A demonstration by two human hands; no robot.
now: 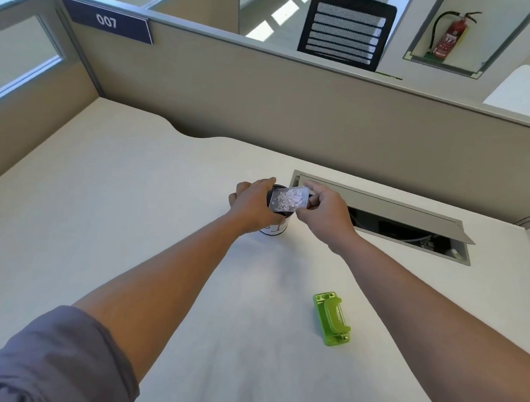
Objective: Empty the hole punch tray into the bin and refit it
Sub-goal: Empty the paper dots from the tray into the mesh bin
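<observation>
A clear plastic tray [288,198] full of small paper dots is held over the open top of a small round bin [275,228] that stands on the white desk [135,225]. My right hand [324,212] grips the tray's right end. My left hand [254,206] wraps around the bin's left side, with its fingertips near the tray's left edge. The green hole punch [333,318] lies upside down on the desk, nearer to me and to the right, apart from both hands.
A cable hatch [393,215] with its lid raised opens in the desk just behind my right hand. Beige cubicle partitions [262,103] enclose the desk at the back and left. A black chair back [345,31] and a fire extinguisher [450,35] show beyond.
</observation>
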